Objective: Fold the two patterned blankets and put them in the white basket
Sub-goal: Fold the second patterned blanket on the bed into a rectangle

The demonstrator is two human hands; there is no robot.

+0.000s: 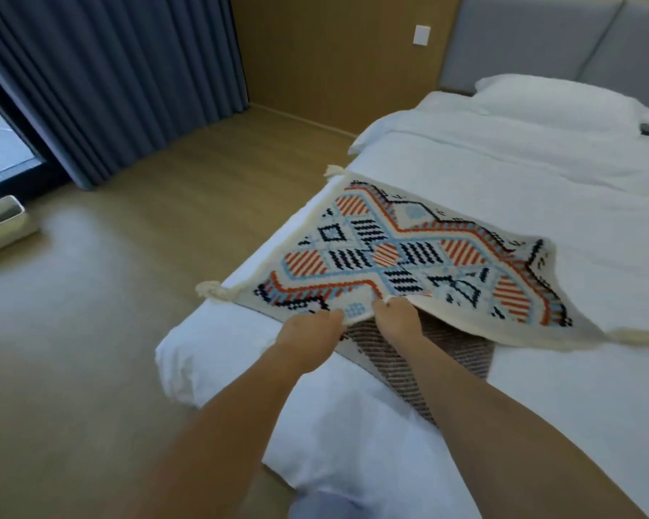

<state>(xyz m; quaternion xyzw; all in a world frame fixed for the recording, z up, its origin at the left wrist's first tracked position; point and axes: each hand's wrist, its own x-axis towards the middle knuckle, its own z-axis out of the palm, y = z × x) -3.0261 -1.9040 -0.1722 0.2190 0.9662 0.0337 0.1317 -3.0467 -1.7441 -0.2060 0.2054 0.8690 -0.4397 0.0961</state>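
Patterned blanket (409,252), a cream woven throw with a geometric design of orange-striped diamonds, dark navy bars and pale blue bands, lies spread across the near corner of the white-sheeted bed (540,204). Cream tassels hang from its corners: one at the far left, one at the near left, one at the right. Its near edge is lifted off the mattress and sags between the raised middle and the corners. Under that lifted edge shows a second blanket (409,365), brownish with fine diagonal stripes, lying flat on the sheet.

Both bare forearms reach forward from the bottom of the view. The left hand (308,331) and the right hand (398,320) sit close together at the middle of the near edge, fingers curled shut and pinching the cream hem, knuckles up, wrists nearly straight.

A white pillow (562,99) rests at the head of the bed. The white rectangular basket (4,226) stands on the tan floor at far left, well apart from the bed, near the dark blue curtains (109,80).
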